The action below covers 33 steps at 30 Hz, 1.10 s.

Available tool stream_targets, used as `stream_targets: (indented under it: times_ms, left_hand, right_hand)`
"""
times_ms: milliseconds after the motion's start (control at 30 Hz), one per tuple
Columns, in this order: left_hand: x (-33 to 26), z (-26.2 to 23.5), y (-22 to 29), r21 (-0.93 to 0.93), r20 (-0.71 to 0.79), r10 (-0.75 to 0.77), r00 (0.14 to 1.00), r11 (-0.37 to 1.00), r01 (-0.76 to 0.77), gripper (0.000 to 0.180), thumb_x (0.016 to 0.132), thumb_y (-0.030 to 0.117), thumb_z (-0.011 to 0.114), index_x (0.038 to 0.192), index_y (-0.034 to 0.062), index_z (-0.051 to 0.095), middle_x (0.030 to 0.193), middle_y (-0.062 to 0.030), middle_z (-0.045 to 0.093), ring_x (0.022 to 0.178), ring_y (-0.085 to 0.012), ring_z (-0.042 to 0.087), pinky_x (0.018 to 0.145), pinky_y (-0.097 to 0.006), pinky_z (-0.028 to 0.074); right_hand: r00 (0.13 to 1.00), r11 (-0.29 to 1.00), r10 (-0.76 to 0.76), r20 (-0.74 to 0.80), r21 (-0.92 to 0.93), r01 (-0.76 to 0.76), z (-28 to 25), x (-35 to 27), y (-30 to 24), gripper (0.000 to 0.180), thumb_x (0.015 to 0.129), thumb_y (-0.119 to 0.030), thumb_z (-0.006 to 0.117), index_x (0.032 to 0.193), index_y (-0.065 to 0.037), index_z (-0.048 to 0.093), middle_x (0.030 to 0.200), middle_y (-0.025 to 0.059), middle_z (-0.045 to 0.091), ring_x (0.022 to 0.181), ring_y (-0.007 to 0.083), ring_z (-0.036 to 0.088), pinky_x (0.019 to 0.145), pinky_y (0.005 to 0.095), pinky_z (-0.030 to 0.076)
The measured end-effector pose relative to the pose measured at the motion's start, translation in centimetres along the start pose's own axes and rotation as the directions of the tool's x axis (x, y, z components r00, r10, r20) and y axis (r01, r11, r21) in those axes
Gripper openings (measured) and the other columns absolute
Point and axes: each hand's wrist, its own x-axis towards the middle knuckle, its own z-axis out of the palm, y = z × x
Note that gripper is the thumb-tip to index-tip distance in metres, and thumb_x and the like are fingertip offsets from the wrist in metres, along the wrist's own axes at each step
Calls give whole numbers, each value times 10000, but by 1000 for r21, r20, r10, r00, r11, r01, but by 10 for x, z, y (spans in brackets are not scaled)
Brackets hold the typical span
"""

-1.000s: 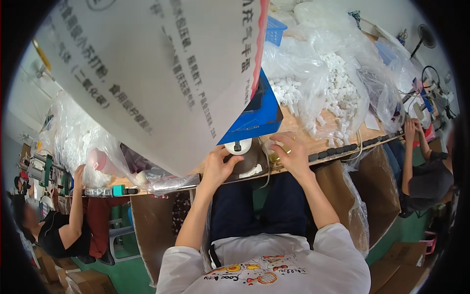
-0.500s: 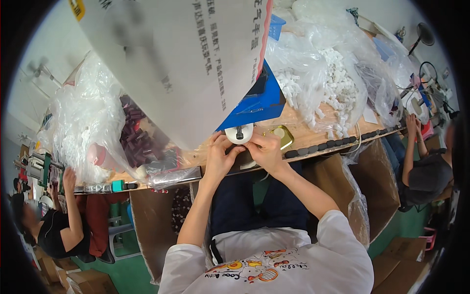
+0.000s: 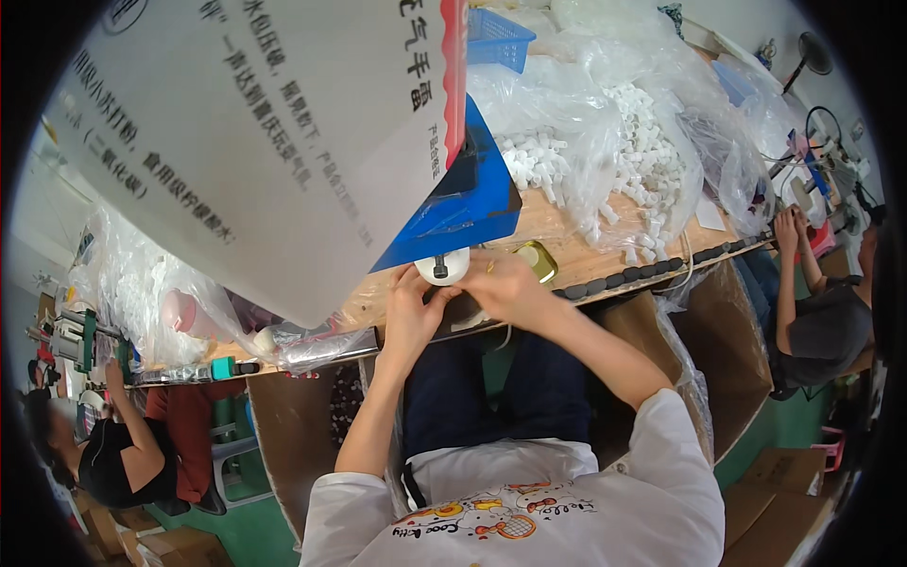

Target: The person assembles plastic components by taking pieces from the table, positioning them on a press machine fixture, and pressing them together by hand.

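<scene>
A blue machine (image 3: 491, 194) stands on the wooden table in front of me. At its near end is a white rounded part (image 3: 454, 267) with a small black fitting (image 3: 440, 266). My left hand (image 3: 412, 307) is at the left of this part, thumb and fingers drawn together at its lower edge. My right hand (image 3: 507, 289) is closed at its right side, with the fingertips close against it. Whatever the fingers hold is too small or hidden to make out. A large white printed sheet (image 3: 312, 104) with a red edge hangs close in view, covering part of the machine.
A small gold-rimmed tray (image 3: 539, 262) lies right of my hands. Plastic bags with many white pieces (image 3: 652, 170) spread over the right side; a blue basket (image 3: 501, 40) stands behind. Dark rounded pieces (image 3: 619, 283) line the table edge. Cardboard boxes (image 3: 727, 350) stand below; people sit either side.
The view has shifted, and the sheet now covers more at the left. My right fingers have moved up along the white part's right side. My left hand stays beside it.
</scene>
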Motion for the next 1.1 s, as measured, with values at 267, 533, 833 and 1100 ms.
stream_targets:
  times_ms: [267,533,833,1100]
  left_hand:
    - [-5,16,13,72,-131,14,991,997,-4,208,813,142,791,989,34,765,1084,-140,697,1096,-371,564,960,-464,434]
    - [-2,-7,-13,-228,186,-179,966,948,220,255,783,144,815,1018,52,779,1064,-107,734,1066,-297,621,983,-426,440]
    - [14,-7,-8,-24,147,33,989,999,-30,171,812,-2,753,983,-1,748,1016,-81,766,959,-161,692,875,-308,520]
    - [-24,18,4,-68,-113,-233,966,972,226,279,765,191,824,998,44,781,1115,-152,712,1168,-373,581,1043,-460,398]
  right_hand:
    - [873,825,406,-270,-301,-477,-59,0,224,317,877,-179,724,1175,-74,704,1096,208,710,1041,370,669,896,429,529]
    - [877,816,475,65,-405,-412,-25,-38,198,366,896,-285,704,1217,-112,671,1322,259,584,1237,454,508,1043,509,427]
    - [887,843,462,4,-312,-438,-31,-37,181,298,878,-144,667,1172,-100,697,1339,272,584,1110,429,623,953,462,511]
    - [879,852,475,-39,-228,-471,-18,-56,171,300,857,-121,692,1156,-103,712,1320,280,591,1078,441,638,948,467,517]
